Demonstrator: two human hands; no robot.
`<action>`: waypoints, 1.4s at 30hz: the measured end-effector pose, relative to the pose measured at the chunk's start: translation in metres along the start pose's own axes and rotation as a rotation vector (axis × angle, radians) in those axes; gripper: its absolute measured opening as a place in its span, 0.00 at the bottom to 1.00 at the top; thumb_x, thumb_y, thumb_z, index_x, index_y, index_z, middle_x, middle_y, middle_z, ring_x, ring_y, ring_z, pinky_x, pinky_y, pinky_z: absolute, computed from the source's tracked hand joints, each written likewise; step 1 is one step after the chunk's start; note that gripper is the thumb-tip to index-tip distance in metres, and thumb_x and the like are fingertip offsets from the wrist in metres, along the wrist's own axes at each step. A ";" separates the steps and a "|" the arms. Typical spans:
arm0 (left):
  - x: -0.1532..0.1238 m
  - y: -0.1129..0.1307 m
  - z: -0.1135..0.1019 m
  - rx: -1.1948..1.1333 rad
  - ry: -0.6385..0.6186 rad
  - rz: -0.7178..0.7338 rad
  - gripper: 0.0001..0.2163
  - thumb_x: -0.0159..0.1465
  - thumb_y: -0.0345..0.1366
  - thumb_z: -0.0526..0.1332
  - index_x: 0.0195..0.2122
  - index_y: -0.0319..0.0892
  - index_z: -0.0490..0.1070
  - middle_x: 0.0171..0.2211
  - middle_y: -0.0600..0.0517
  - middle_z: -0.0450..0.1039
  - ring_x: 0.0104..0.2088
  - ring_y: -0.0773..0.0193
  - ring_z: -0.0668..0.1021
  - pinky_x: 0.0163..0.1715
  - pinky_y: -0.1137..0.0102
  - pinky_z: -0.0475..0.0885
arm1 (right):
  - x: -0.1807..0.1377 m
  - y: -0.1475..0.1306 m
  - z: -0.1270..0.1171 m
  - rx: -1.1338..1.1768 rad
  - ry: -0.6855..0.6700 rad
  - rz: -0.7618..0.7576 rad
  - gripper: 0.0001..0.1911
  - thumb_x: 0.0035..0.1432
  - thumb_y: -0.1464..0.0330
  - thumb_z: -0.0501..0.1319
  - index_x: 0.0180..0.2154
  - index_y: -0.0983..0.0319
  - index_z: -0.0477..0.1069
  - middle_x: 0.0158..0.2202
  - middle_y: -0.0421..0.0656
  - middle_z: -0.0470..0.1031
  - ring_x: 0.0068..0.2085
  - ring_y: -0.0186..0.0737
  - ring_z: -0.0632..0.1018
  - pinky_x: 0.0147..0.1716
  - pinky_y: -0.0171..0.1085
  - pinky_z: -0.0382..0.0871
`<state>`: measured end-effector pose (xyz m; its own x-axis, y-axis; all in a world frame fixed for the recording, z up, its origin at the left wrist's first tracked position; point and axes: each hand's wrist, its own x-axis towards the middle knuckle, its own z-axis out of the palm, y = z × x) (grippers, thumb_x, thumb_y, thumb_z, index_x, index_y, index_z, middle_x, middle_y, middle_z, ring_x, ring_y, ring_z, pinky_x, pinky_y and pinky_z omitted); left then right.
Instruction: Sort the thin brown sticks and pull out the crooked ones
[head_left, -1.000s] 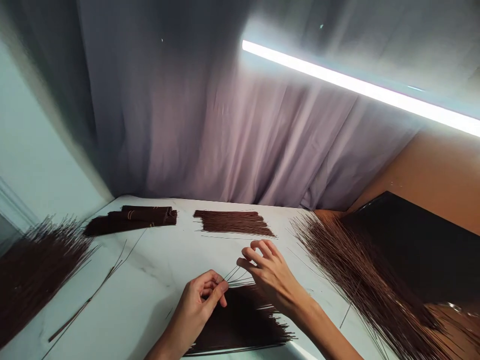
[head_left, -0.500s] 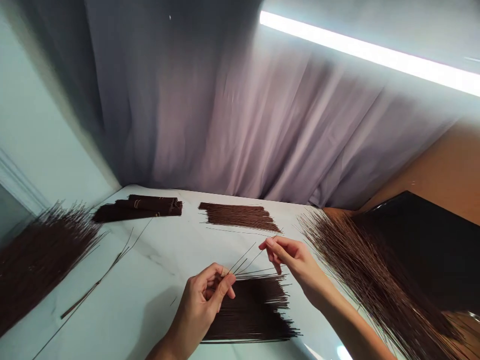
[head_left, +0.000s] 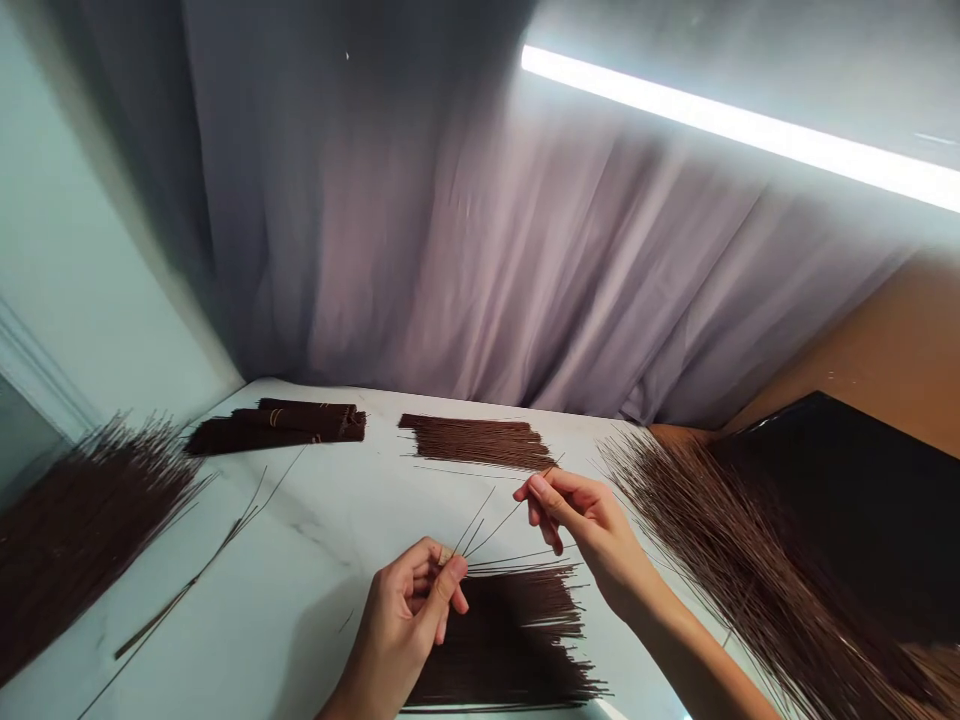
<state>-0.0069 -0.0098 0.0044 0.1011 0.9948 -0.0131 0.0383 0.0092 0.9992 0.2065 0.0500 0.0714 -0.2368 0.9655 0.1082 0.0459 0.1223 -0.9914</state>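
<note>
A white marble-patterned bench stands before a draped grey curtain, under a lit tube lamp. The largest heap of thin brown sticks fans across the bench's right side beside a black tray; another loose heap covers the left edge. At the near edge lies a flat, dark pile of sticks. Along the far edge sit a smaller spread of sticks and tied bundles. Above the near pile, the left hand pinches the lower ends of a few sticks between thumb and forefinger, while the right hand nips one stick's upper end with its fingertips.
</note>
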 end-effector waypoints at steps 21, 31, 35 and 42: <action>0.004 -0.012 0.008 -0.200 -0.158 -0.086 0.23 0.62 0.56 0.66 0.39 0.37 0.76 0.32 0.46 0.78 0.21 0.68 0.76 0.11 0.80 0.61 | -0.003 0.022 0.028 0.155 0.085 0.092 0.21 0.59 0.52 0.67 0.27 0.63 0.77 0.34 0.42 0.76 0.29 0.33 0.61 0.32 0.37 0.55; 0.002 -0.003 0.005 -0.139 -0.180 -0.135 0.18 0.65 0.51 0.65 0.33 0.37 0.74 0.35 0.43 0.83 0.15 0.77 0.70 0.17 0.77 0.51 | -0.004 0.022 0.026 0.090 0.129 0.079 0.21 0.57 0.51 0.68 0.23 0.60 0.75 0.28 0.40 0.67 0.35 0.39 0.66 0.35 0.38 0.54; 0.005 -0.003 0.003 -0.082 -0.150 -0.114 0.19 0.66 0.51 0.64 0.32 0.38 0.73 0.34 0.44 0.83 0.15 0.76 0.68 0.20 0.75 0.58 | 0.000 0.030 0.025 0.068 0.087 0.149 0.24 0.56 0.47 0.67 0.26 0.62 0.77 0.27 0.39 0.67 0.29 0.34 0.62 0.29 0.36 0.55; 0.007 0.004 -0.002 -0.049 -0.096 -0.123 0.19 0.64 0.53 0.64 0.31 0.40 0.72 0.26 0.51 0.76 0.20 0.72 0.63 0.19 0.75 0.52 | -0.003 0.032 0.037 0.002 0.064 0.108 0.32 0.59 0.40 0.60 0.38 0.64 0.76 0.26 0.38 0.68 0.20 0.29 0.64 0.19 0.33 0.60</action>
<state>-0.0079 -0.0024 0.0083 0.1937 0.9715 -0.1370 0.0077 0.1381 0.9904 0.1730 0.0425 0.0364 -0.1686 0.9857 0.0053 0.0653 0.0165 -0.9977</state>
